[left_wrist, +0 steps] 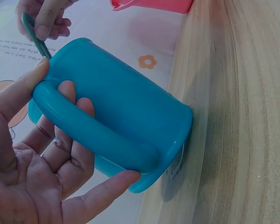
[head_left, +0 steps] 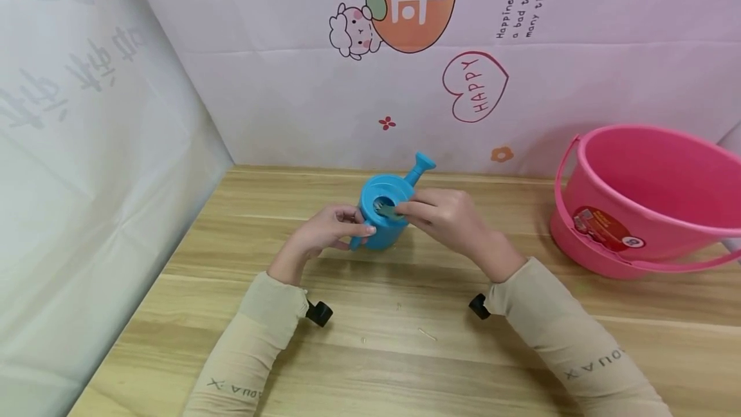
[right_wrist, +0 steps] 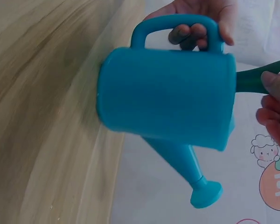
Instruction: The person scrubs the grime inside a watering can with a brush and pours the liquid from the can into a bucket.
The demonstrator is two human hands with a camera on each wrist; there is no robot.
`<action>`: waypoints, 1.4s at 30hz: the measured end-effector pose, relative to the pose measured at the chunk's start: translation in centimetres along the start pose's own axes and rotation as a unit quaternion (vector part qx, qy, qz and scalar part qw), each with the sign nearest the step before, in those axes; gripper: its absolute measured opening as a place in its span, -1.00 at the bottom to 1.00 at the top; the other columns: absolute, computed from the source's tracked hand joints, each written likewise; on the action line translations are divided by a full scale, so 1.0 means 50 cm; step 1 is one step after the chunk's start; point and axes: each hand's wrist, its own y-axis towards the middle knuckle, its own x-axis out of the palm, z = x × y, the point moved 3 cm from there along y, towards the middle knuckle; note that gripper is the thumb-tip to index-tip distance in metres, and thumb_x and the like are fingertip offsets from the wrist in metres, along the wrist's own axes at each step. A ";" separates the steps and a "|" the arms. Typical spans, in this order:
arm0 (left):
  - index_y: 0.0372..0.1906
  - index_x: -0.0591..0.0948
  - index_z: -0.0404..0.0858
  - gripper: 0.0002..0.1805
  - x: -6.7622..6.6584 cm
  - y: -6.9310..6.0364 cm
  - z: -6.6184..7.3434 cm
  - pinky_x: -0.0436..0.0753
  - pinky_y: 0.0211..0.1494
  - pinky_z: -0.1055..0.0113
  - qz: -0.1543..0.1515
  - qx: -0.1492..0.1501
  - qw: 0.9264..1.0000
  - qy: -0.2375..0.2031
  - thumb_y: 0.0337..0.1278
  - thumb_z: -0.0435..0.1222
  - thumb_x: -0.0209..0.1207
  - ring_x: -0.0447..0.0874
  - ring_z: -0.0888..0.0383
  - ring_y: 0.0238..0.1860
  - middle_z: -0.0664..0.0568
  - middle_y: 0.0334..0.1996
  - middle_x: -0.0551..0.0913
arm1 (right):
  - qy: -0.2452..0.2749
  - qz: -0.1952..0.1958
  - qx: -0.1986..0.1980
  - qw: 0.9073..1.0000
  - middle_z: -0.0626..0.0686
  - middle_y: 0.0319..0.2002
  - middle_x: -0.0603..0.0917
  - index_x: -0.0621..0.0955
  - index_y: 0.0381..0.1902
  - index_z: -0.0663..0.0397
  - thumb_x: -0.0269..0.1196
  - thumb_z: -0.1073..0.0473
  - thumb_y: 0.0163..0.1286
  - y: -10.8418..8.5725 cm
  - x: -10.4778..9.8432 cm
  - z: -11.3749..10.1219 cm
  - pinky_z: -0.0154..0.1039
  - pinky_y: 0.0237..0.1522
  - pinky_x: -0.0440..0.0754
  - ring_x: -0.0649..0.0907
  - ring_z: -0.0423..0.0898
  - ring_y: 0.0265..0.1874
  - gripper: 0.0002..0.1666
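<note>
A blue watering can [head_left: 379, 237] stands upright on the wooden table near the wall cloth, its spout toward the back right. My left hand [left_wrist: 42, 163] holds the can's handle [left_wrist: 84, 123], with fingers through the loop and the thumb near its top. My right hand [head_left: 448, 217] pinches the end of a dark green tool [right_wrist: 252, 80] between thumb and fingers. The tool's other end reaches into the round opening on top of the can, and its tip is hard to make out there.
A large pink bucket [head_left: 654, 185] with its handle hanging down stands at the right. Small thin bits [head_left: 427, 334] lie on the table [head_left: 370, 378] in front of the can. A printed white cloth [head_left: 278, 82] hangs behind, and another pale cloth hangs at the left.
</note>
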 end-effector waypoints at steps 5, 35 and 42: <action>-0.40 0.58 -0.18 -0.78 0.000 0.004 0.003 0.64 0.11 -0.10 -0.009 0.003 1.000 0.006 0.34 -0.20 0.31 0.65 -0.05 -0.05 -0.04 -0.27 0.68 | -0.018 0.006 -0.038 0.999 0.16 -0.29 0.77 0.77 -0.23 0.27 0.31 0.20 0.44 -0.010 0.003 0.003 -0.10 -0.31 0.76 0.78 0.05 -0.38 -0.78; -0.42 0.58 -0.18 -0.77 -0.001 0.004 0.004 0.63 0.11 -0.11 -0.021 0.014 1.000 0.003 0.36 -0.21 0.29 0.65 -0.02 -0.10 -0.02 -0.34 0.68 | -0.006 0.043 -0.075 0.996 0.14 -0.35 0.79 0.74 -0.22 0.29 0.15 0.16 0.55 0.001 0.027 0.008 -0.12 -0.37 0.76 0.79 0.03 -0.42 -0.68; -0.41 0.57 -0.19 -0.78 -0.006 0.003 0.001 0.63 0.12 -0.14 -0.011 0.007 1.000 -0.001 0.37 -0.22 0.28 0.66 -0.02 -0.10 -0.03 -0.32 0.68 | -0.016 0.081 -0.092 0.992 0.14 -0.37 0.79 0.74 -0.21 0.28 0.19 0.17 0.56 -0.011 0.006 0.013 -0.10 -0.40 0.75 0.79 0.03 -0.46 -0.71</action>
